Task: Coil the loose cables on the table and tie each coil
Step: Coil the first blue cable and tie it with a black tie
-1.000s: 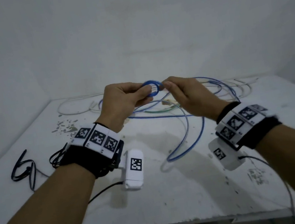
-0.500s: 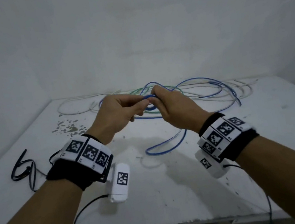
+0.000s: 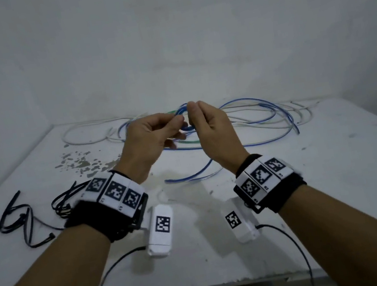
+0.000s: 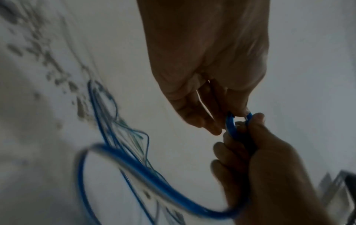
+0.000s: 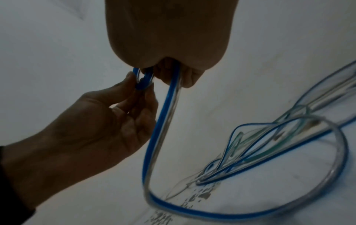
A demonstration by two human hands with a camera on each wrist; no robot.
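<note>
Blue cable (image 3: pixel 249 122) is feeling springy and light. I'm pinching its small loop (image 4: pixel 231 127) with left hand (image 3: pixel 154 138) and right hand (image 3: pixel 210 129), gripping near the crossing.

The cable (image 3: pixel 251 102) is blue with a clear stripe. White wristbands (image 3: pixel 115 193) carry black-and-white square codes; the table (image 3: pixel 340 179) is white, speckled grey.

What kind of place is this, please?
Probably a bare workroom set up for recording: a worn white table in a corner of plain white walls, with loose cables on it.
</note>
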